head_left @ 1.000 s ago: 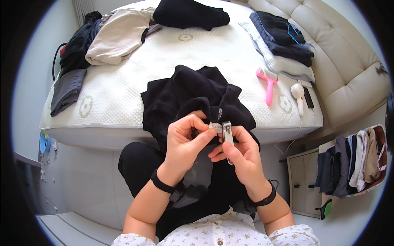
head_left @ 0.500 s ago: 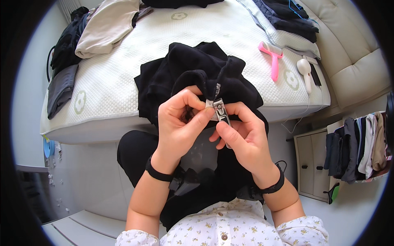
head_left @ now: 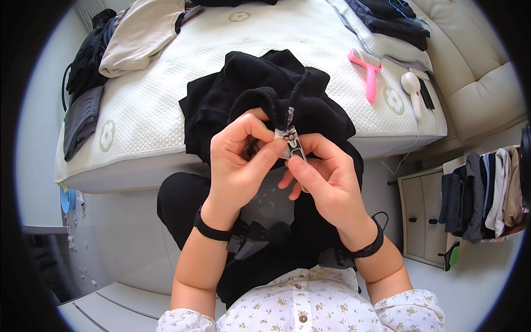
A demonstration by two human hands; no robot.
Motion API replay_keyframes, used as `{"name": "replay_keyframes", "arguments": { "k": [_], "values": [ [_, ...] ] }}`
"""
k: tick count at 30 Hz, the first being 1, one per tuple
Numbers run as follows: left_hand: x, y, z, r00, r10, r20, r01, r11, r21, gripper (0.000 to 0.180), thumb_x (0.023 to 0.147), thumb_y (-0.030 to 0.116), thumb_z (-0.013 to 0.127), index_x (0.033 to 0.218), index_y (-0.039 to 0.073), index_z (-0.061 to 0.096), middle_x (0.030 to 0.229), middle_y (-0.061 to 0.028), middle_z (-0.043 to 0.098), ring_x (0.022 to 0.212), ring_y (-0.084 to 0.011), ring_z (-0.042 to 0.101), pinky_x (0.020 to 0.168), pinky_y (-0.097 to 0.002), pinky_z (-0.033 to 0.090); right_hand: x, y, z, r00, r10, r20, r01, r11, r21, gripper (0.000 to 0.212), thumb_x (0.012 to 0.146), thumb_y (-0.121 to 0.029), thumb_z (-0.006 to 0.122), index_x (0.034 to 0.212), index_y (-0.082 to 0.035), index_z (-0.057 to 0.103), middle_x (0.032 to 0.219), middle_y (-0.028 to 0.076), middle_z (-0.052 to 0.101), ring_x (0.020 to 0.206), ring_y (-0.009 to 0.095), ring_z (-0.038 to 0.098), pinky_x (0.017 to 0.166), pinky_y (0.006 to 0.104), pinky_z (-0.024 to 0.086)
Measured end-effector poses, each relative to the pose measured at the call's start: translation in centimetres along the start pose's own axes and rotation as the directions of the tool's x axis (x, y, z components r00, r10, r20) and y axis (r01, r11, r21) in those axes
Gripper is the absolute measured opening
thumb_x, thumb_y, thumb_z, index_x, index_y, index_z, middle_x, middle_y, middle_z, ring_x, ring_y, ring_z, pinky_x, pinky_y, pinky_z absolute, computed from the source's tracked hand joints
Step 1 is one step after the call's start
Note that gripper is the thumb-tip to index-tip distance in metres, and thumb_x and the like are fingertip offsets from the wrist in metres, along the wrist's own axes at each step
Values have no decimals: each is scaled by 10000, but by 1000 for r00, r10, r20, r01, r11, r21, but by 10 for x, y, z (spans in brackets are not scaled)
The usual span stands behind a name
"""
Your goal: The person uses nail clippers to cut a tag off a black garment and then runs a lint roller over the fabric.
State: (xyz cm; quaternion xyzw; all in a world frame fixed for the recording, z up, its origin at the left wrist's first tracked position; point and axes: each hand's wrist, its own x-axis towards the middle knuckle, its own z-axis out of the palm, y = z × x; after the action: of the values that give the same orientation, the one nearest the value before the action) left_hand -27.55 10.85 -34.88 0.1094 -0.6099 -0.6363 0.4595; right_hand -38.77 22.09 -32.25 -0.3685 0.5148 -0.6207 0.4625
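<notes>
A rumpled black garment (head_left: 260,74) lies at the bed's near edge, its seam with pale stitching turned toward me. My left hand (head_left: 237,157) pinches a small white label (head_left: 280,135) that hangs from this seam. In my right hand (head_left: 329,180) is a metal nail clipper (head_left: 296,148), gripped between thumb and curled fingers. Its jaws touch or nearly touch the top of the label, close to the stitching. Whether they have closed on a thread is too small to tell. My left fingertips hide part of the label.
Over the bed (head_left: 149,110) lie a pink lint roller (head_left: 369,74), a white corded device (head_left: 411,91), beige trousers (head_left: 145,39) and folded dark clothes (head_left: 387,22). To the right stands a low cabinet (head_left: 423,216) beside a basket of upright folded clothes (head_left: 481,193).
The nail clipper has shifted slightly up and left, closer to the label and stitching. My left hand keeps its pinch. The whole view has shifted a little.
</notes>
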Motion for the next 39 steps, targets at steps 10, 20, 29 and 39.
{"name": "replay_keyframes", "arguments": {
  "k": [10, 20, 29, 39],
  "values": [
    [1, 1, 1, 1000, 5, 8, -5, 1000, -20, 157, 830, -65, 641, 751, 10, 529, 794, 4, 523, 632, -10, 432, 559, -167, 337, 0, 1, 0, 1000, -10, 8, 10, 1000, 2, 186, 930, -128, 609, 1045, 10, 561, 865, 24, 606, 672, 65, 586, 540, 187, 457],
    [1, -1, 1, 1000, 20, 3, -20, 999, -26, 149, 835, -57, 652, 764, 9, 539, 795, 5, 531, 632, -12, 431, 561, -167, 337, 2, 1, 0, 1000, -9, -1, 9, 1000, 2, 176, 925, -118, 612, 1032, 13, 564, 853, 19, 605, 656, 61, 579, 521, 186, 448],
    [2, 11, 1, 998, -53, -35, 54, 998, 45, 115, 845, -26, 660, 848, 4, 549, 817, -15, 579, 680, -26, 511, 603, -155, 392, 3, 5, -6, 997, -69, -43, 68, 997, -31, 148, 915, -90, 616, 1016, 12, 581, 834, 19, 607, 640, 55, 564, 508, 183, 431],
    [17, 45, 1, 980, -133, 147, 0, 741, 671, 60, 795, -16, 680, 845, -12, 645, 588, 84, 415, 536, 1, 323, 489, -186, 233, -4, -1, -22, 997, -56, -47, 47, 984, -171, 145, 874, -53, 646, 977, 46, 619, 795, 34, 603, 631, 66, 552, 546, 200, 445]
  ]
}}
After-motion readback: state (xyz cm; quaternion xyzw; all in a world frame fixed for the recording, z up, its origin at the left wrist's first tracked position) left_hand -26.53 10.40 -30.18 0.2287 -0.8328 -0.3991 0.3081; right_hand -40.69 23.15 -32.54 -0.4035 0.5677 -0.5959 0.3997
